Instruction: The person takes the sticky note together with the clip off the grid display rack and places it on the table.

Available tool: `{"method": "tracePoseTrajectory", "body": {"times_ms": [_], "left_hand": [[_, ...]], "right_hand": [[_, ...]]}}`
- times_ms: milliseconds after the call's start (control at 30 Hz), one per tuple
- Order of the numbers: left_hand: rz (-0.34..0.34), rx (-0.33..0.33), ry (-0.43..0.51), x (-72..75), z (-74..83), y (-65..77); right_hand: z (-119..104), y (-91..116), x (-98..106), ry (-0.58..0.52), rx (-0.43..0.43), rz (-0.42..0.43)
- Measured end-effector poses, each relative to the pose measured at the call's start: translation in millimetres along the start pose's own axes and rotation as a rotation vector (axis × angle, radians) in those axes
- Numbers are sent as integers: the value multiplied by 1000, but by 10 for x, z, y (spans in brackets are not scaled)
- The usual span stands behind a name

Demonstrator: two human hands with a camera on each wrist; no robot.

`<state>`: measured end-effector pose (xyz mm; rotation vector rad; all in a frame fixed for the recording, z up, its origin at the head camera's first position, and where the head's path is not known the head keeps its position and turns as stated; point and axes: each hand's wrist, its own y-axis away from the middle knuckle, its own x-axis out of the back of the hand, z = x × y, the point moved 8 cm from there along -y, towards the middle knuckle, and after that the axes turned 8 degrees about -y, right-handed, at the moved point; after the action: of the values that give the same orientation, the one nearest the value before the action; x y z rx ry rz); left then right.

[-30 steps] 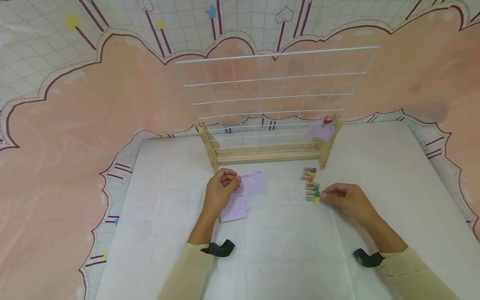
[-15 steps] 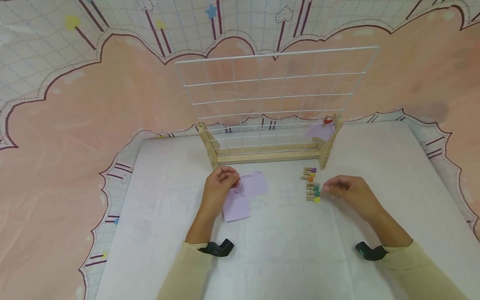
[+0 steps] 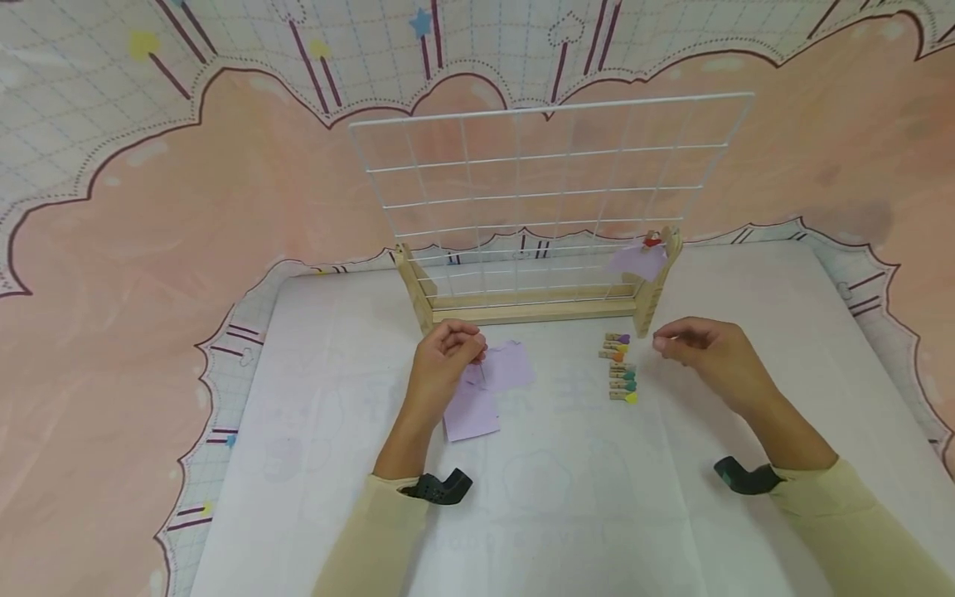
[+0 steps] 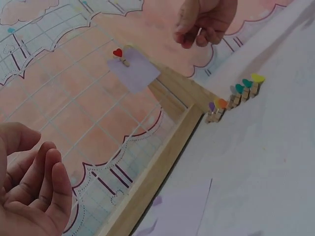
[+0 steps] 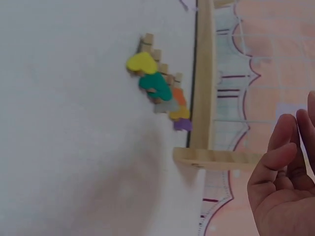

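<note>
My left hand (image 3: 450, 358) hovers over the purple paper squares (image 3: 509, 365), its fingers loosely curled. In the left wrist view a gap shows between the thumb and fingertips of that left hand (image 4: 37, 184), with nothing in it. My right hand (image 3: 709, 356) is raised to the right of the row of small wooden clothespins (image 3: 622, 376), fingers bent and no object visible in them. The clothespins carry coloured hearts, among them a yellow heart (image 5: 141, 63) and a teal one (image 5: 156, 87). Part of the lower purple square (image 3: 472, 414) lies under the left hand in the head view.
A white wire grid (image 3: 567, 153) stands in a wooden base (image 3: 533, 313) at the table's back. Low on its right side, a clothespin with a red heart (image 4: 117, 52) holds a purple paper (image 4: 134, 73). A white cover (image 3: 567, 497) lies over the table.
My right hand has moved away from the clothespins, rising toward the rack and a little rightward. The left hand has shifted slightly forward, and the lower paper square sits slightly farther right.
</note>
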<state>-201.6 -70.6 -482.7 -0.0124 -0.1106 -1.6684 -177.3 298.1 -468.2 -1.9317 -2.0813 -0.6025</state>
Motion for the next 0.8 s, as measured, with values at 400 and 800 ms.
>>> {"method": "tracePoseTrajectory", "body": {"times_ms": [400, 800], "left_hand": [[-106, -90, -24, -395, 250, -136], [-165, -134, -94, -659, 345, -235]], "right_hand": [[-366, -132, 207, -55, 118, 122], [-682, -240, 333, 22, 245, 240]]}}
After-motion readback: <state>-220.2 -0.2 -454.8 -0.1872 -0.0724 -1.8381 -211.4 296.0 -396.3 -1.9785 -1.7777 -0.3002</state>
